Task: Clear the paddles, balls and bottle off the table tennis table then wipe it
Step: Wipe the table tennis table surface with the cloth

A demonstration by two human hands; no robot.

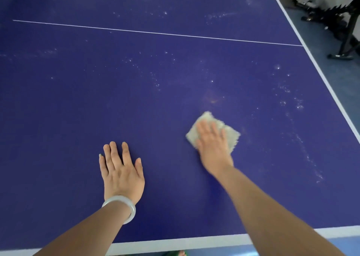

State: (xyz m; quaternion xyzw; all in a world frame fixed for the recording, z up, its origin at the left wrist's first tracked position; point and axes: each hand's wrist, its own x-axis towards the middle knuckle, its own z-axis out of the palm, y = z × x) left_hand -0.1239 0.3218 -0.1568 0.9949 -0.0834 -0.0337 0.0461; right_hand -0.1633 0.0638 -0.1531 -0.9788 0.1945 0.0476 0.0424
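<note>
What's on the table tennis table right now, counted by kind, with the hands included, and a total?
Cloths: 1, the cloth, pressed under the right hand.
Hands: 2, the right hand on the cloth and the left hand flat on the table.
Bracelets: 1, the white bracelet on the left wrist.
Total: 4

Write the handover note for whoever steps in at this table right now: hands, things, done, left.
Left hand: flat on the table, fingers straight, holding nothing.
Right hand: fingers straight, pressing the cloth onto the table; blurred.
Things: no paddles, balls or bottle on the part of the table in view.
Done: clearing, as far as the view shows; wiping is under way.
Left: white specks and smears beyond the cloth and along the right side; wipe those.
</note>
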